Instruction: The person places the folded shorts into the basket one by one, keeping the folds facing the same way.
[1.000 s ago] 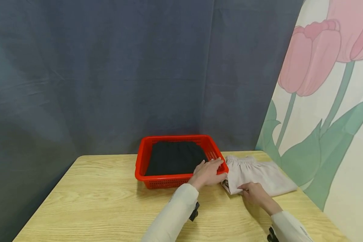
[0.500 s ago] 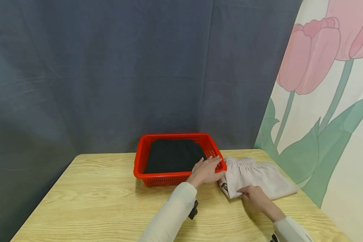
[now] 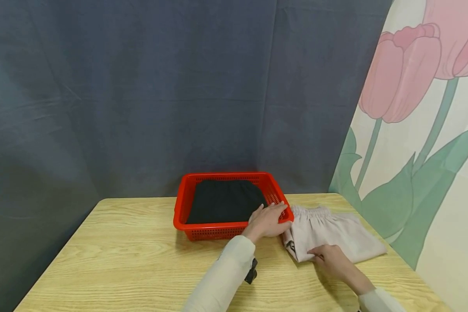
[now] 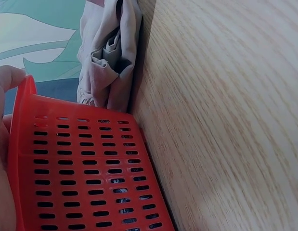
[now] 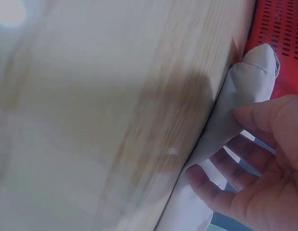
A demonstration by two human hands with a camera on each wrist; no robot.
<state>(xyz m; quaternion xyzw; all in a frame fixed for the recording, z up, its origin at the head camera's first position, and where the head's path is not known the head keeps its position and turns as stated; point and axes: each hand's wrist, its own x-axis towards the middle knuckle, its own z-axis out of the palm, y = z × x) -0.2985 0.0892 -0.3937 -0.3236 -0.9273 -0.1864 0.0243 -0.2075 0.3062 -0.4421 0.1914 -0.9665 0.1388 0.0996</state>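
Observation:
A red perforated plastic basket [image 3: 214, 234] stands toward the back of the table, with a dark folded cloth [image 3: 228, 201] inside. My left hand [image 3: 268, 221] grips its near right corner, fingers over the rim; the left wrist view shows the thumb [image 4: 11, 77] at the rim's corner. Right beside the basket lie pale pink elastic-waist pants [image 3: 335, 232], folded, with the gathered waistband toward the back. My right hand [image 3: 333, 262] pinches their near edge. In the right wrist view the thumb [image 5: 254, 115] presses on the fabric and the other fingers are curled at it.
The light wood table [image 3: 132, 264] extends to the left and front. Behind it hangs a dark blue-grey curtain [image 3: 171, 95]. A wall with painted tulips [image 3: 413, 173] borders the right side, close to the far end of the pants.
My right hand has moved slightly toward me, drawing the near edge of the pants along with it. The left hand and the basket stay in place.

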